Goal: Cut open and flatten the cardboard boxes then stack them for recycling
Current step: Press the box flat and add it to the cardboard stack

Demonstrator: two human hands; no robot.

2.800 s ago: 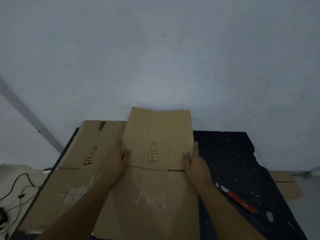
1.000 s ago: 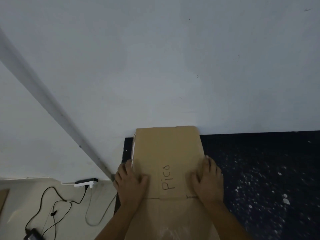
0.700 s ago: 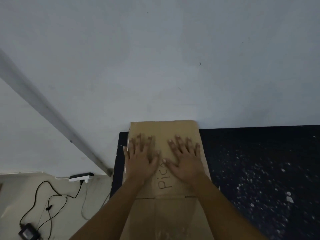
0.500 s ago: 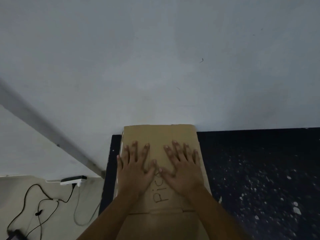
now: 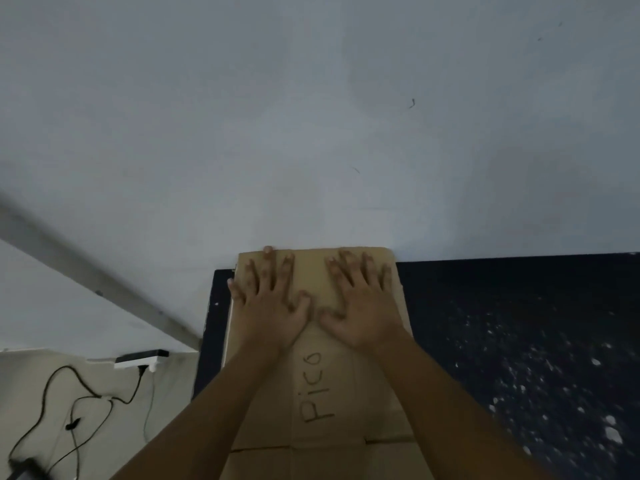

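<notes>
A person's two bare arms reach forward over a flattened cardboard box [image 5: 346, 386] lying on a dark, white-speckled worktop [image 5: 519, 341]. The left hand [image 5: 270, 306] lies palm down on the cardboard with its fingers straight and spread; its grip is not closed on anything, only pressing flat. The right hand [image 5: 363, 306] lies just beside it, also palm down with fingers spread and straight, pressing the same sheet. The two thumbs point toward each other and sit nearly touching. The fingertips of both hands reach close to the cardboard's far edge, which meets a pale wall [image 5: 311, 116]. Nearer the person than the hands, between the two forearms, the handwritten word "Pico" [image 5: 315, 389] runs along the cardboard. Below that a crease crosses the sheet. Left of the left hand, past the worktop's edge, a white power strip [image 5: 140, 359] sits on the floor with black cables [image 5: 76, 410] trailing from it. A grey strip [image 5: 97, 289] runs diagonally along the wall above them.
</notes>
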